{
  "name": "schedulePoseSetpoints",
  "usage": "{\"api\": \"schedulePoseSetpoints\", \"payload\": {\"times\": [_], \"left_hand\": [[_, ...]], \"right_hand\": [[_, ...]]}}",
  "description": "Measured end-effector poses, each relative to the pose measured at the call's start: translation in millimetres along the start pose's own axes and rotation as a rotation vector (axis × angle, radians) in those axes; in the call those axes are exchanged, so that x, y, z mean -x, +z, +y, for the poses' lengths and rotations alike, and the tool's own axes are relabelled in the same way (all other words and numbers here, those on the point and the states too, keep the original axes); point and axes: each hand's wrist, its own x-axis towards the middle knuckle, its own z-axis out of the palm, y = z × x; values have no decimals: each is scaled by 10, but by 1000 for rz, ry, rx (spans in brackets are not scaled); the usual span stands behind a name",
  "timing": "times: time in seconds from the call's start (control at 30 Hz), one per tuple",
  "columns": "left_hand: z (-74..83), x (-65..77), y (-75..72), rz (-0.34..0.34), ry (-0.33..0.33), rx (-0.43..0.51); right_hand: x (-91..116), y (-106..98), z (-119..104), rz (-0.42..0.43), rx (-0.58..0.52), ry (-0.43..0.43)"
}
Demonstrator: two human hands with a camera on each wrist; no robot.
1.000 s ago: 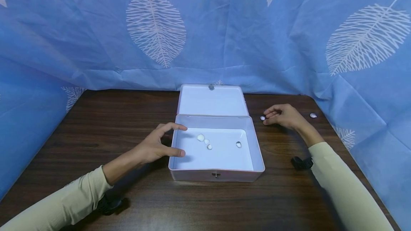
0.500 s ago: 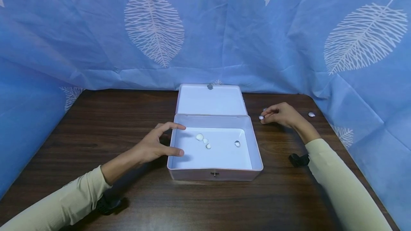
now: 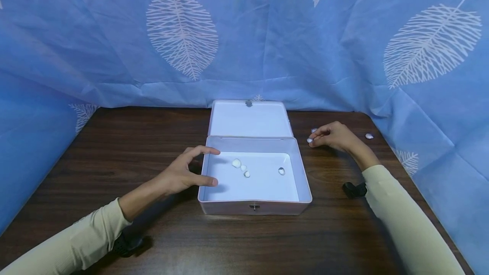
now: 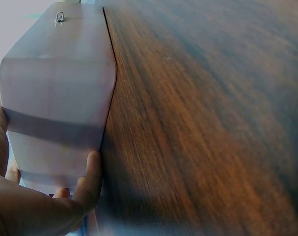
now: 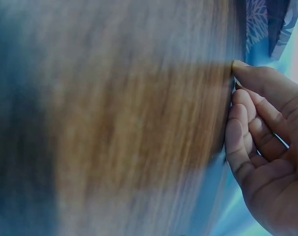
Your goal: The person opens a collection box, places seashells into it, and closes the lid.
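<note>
My right hand (image 3: 334,135) is right of the box, its thumb and index fingertip pinching a small white pebble-like piece (image 3: 310,140) low over the table. A second such piece (image 3: 314,130) shows just beyond the fingers. In the right wrist view the fingers are bent inward and the piece is hidden. My left hand (image 3: 189,171) is at the left side of the open metal box (image 3: 254,208), thumb and index finger spread over its rim. The left wrist view shows other fingers against the box's outer wall (image 4: 55,88). Several pale pieces (image 3: 237,163) lie inside the box.
The box lid (image 3: 250,118) lies tilted back toward the blue curtain (image 3: 244,41). One more white piece (image 3: 369,136) sits near the right edge of the dark wooden table (image 3: 244,245). A small latch (image 3: 254,206) is on the box's front.
The right index finger has lowered and closed in on the white piece, uncovering the second piece behind it. My left hand stays at the box; the whole view has drifted slightly.
</note>
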Motion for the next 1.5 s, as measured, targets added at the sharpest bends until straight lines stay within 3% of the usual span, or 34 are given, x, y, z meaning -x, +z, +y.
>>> {"api": "schedulePoseSetpoints", "payload": {"times": [0.27,0.53,0.93,1.23,1.5], "left_hand": [[3,6,-2,6,3,-4],[-8,-1,-3,-2,3,3],[-9,4,-14,-6,7,-7],[-4,14,-22,-6,11,-7],[-6,11,-20,-8,12,-13]], "right_hand": [[55,-10,-27,32,70,-25],[184,25,-85,83,69,-50],[379,106,-183,196,-29,-82],[545,126,-370,221,-112,-124],[665,144,-553,275,-112,-122]]}}
